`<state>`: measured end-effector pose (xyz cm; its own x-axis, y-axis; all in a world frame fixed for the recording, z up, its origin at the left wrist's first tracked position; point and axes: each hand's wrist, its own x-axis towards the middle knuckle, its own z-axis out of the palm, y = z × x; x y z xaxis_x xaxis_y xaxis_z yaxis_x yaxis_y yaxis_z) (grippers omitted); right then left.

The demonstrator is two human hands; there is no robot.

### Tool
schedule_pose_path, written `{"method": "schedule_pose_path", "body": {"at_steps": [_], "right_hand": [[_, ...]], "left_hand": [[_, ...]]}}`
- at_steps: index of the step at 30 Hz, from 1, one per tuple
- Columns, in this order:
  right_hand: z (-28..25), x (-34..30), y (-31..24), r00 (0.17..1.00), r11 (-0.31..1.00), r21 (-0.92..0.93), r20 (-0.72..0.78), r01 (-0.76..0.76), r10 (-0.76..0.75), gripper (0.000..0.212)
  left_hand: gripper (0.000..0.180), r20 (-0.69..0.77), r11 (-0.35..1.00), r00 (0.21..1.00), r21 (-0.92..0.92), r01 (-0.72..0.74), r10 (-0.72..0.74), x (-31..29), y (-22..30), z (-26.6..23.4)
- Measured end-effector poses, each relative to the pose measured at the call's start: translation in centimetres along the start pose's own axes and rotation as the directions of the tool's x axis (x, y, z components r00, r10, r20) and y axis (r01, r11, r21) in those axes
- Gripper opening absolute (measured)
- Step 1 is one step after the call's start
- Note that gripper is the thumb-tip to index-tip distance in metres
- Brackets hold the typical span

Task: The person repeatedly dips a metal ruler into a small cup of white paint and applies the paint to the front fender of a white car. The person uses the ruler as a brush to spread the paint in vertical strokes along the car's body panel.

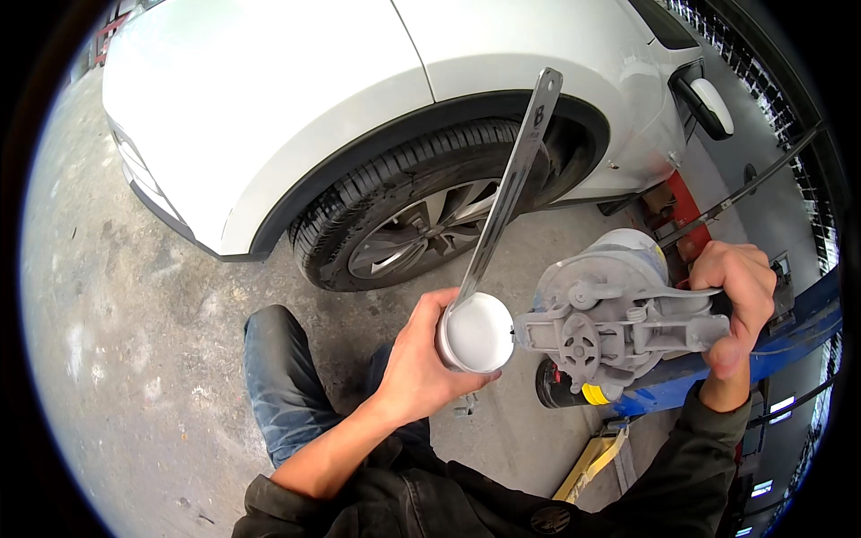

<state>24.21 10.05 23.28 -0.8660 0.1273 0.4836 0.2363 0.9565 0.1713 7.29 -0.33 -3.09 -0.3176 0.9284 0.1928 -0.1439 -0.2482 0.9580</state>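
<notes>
My left hand is wrapped round a small round cup of pale grey-white liquid. A long flat metal mixing stick leans in the cup, its upper end reaching up across the car's wheel. My right hand is closed on the lever handle of a grey, paint-coated pouring lid. This lid sits on a paint can, which is tilted with its top toward me. Its spout end is right beside the cup's rim. No stream of liquid between them can be made out.
A white car stands in front, its front wheel close by. At the right are a blue metal beam, a yellow-edged part and a red panel. Concrete floor spreads to the left.
</notes>
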Motion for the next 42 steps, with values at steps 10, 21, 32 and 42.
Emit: {"method": "schedule_pose_path", "body": {"at_steps": [10,21,32,42], "right_hand": [[-0.3,0.0,-0.7,1.0,1.0,-0.019,-0.014,0.022,-0.022,0.089],[-0.2,-0.6,-0.2,0.999,1.0,-0.011,-0.04,-0.011,0.01,0.088],[2.5,-12.1,8.2,0.793,0.77,0.331,-0.095,-0.545,0.602,0.074],[22.9,-43.9,4.1,-0.355,-0.581,0.718,0.467,-0.383,0.81,0.051]], "left_hand": [[0.083,0.004,1.0,1.0,-0.01,0.016,-0.016,0.0,0.0,0.1],[0.083,0.014,0.999,0.999,-0.027,0.045,-0.045,0.1,0.2,0.2],[0.083,0.072,0.995,0.997,-0.098,0.033,-0.026,0.5,-1.6,1.3],[0.085,0.001,0.987,0.988,-0.046,0.156,-0.156,0.2,-2.1,0.1]]}}
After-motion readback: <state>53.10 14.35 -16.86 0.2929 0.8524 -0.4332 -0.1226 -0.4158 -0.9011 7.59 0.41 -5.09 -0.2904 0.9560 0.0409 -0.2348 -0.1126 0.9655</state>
